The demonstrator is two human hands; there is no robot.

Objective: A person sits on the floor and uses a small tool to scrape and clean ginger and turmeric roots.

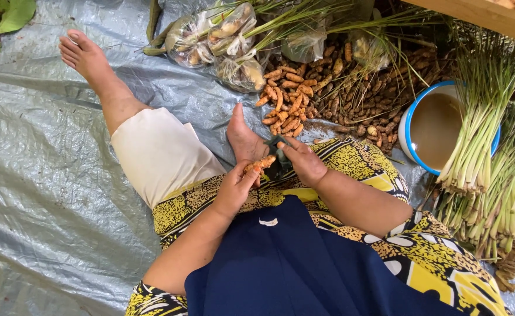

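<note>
Two hands work close together over the person's lap, just above the yellow and black patterned cloth (363,167) and the dark blue garment (292,257). The left hand (234,187) is closed around an orange root piece (260,163); its fingers wrap the lower end, and the upper end sticks out between thumb and fingers. The long axis of the root piece runs slanted, from low on the left to higher on the right, so its free end points toward the other hand. The right hand (305,161) is closed on a small dark tool (276,146), perhaps a knife or a peeler; which one it is cannot be told. The tool meets the free end of the root piece, so the right hand lies just to the right of it and a little higher, while the left hand is the nearer one and carries it.

Just beyond the hands is the sole of the person's bent foot (243,137), and the other leg stretches away on the left over the grey plastic sheet (46,175) that covers the floor. Farther on lies a heap of orange roots (286,96), then a larger heap of browner ones (368,88). On the right stands a blue and white bowl (411,117) with muddy water, with bundles of lemongrass (480,134) across its rim. At the far edge are clear bags of roots (222,35).
</note>
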